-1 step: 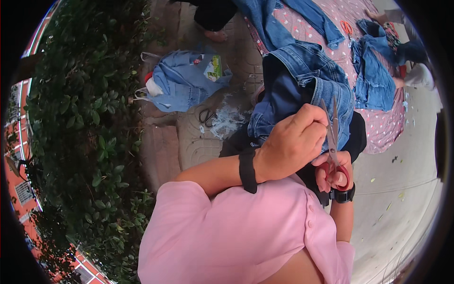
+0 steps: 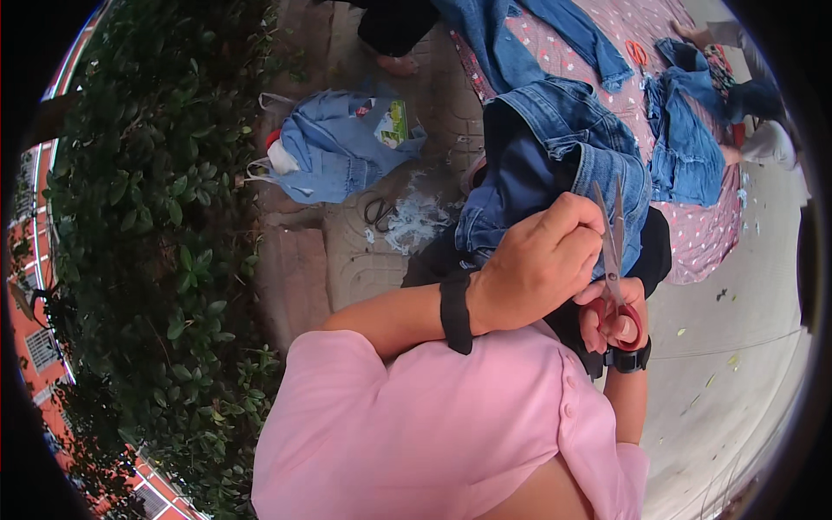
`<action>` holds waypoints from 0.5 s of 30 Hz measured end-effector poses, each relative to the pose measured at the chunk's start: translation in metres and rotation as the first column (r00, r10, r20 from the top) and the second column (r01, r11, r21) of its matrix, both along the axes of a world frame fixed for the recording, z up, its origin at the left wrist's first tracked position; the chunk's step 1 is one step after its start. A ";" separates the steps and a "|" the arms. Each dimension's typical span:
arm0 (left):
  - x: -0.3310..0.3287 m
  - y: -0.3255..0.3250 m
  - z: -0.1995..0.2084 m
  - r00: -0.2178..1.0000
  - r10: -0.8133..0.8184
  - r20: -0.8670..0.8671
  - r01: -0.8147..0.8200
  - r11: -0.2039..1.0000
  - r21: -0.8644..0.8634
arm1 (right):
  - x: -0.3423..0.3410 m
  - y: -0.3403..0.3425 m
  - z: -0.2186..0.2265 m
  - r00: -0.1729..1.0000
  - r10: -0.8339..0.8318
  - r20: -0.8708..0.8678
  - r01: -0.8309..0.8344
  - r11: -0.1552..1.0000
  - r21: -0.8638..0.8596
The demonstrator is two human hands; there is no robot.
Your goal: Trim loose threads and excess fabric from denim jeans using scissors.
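A pair of scissors (image 2: pixel 613 260) with red handles is held in my right hand (image 2: pixel 622 314), the fingers through the loops. Its blades point away from me and stand a little apart. Just left of them is my left hand (image 2: pixel 539 260), closed with thumb and fingertips pinched together close to the blades; what they pinch is too small to make out. Beneath and beyond both hands, blue jeans (image 2: pixel 555 130) lie bunched over my lap, the dark inside of the fabric showing on the left.
A light-blue bag (image 2: pixel 325 152) rests on the paving, with dark-handled scissors (image 2: pixel 378 211) and denim scraps (image 2: pixel 416 221) nearby. More jeans (image 2: pixel 685 147) and orange-handled scissors (image 2: pixel 637 54) lie on a patterned pink cloth (image 2: pixel 693 247). Another person's hand (image 2: pixel 691 35) is far right. Bushes (image 2: pixel 165 217) line the left.
The scissor blades have parted very slightly and both hands have shifted a touch to the right. Otherwise the view is almost the same.
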State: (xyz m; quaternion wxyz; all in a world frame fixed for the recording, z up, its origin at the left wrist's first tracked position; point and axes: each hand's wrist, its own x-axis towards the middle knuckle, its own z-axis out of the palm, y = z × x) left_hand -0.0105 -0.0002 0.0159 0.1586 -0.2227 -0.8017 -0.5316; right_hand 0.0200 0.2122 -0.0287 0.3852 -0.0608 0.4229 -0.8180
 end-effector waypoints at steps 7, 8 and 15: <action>0.002 -0.002 -0.003 0.999 -0.018 -0.035 0.019 0.999 0.032 | 0.001 0.005 0.005 0.998 -0.054 0.027 0.055 0.997 -0.048; 0.002 -0.003 -0.003 0.999 -0.028 -0.027 0.029 0.998 0.051 | 0.002 0.006 0.005 0.997 -0.062 0.043 0.063 0.998 -0.019; 0.001 -0.007 -0.005 0.999 -0.052 -0.012 0.053 0.996 0.077 | 0.008 0.004 0.005 0.993 -0.098 0.061 0.099 0.995 -0.014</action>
